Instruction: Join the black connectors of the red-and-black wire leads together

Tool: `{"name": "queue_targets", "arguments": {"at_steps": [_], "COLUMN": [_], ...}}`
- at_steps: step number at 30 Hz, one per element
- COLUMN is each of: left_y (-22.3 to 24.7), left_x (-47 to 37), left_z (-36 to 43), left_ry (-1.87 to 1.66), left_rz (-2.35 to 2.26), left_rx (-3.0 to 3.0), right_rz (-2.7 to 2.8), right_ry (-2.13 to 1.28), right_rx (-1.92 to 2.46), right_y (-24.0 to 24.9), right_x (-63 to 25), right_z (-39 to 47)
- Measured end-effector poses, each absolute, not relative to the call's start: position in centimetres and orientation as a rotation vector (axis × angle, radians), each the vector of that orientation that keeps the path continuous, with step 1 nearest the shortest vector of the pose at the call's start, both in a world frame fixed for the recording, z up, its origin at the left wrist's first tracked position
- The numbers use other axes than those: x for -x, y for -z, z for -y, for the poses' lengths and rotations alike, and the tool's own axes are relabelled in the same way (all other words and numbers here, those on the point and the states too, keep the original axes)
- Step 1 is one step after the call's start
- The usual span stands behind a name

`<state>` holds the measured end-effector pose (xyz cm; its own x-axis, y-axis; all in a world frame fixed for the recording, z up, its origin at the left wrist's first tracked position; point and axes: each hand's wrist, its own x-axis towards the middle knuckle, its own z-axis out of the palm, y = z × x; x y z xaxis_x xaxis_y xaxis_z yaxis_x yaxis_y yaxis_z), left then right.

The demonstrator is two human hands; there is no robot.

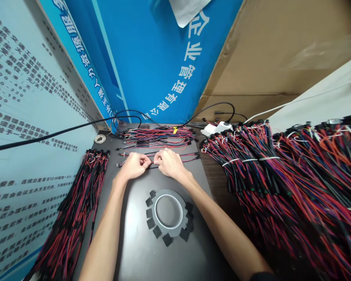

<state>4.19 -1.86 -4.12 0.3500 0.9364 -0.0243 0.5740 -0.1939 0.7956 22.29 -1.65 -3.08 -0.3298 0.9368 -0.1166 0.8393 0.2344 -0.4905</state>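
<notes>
My left hand [136, 165] and my right hand [169, 162] are close together over the dark grey table [140, 249]. Fingers of both hands are pinched on a thin wire harness [153, 167] that runs crosswise between them. Its left end, with a small pale connector [118, 165], sticks out past my left hand. Just beyond my hands, another red and black wire harness [190, 155] lies flat. Nearer to me is a tape roll [155, 203] with several short black tape pieces [157, 233] stuck around its rim. The exact fingertip contact is partly hidden.
A row of wire harnesses [160, 134] lies at the back. Large wire bundles are heaped on the left [82, 203] and right [269, 175]. Blue panels [152, 58] and cardboard [269, 58] wall the back. A black cable [61, 132] crosses the left side.
</notes>
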Motion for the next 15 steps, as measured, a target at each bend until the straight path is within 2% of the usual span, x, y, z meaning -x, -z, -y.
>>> {"name": "queue_targets", "arguments": {"at_steps": [15], "left_y": [2.4], "left_x": [-3.1], "left_z": [2.4], "left_ry": [-0.53], "left_rz": [-1.494], "left_rx": [-2.001], "right_rz": [2.295], "right_ry": [-0.764], "right_rx": [1.667], "right_y": [3.1], "right_x": [-22.4], "right_z": [1.5]}}
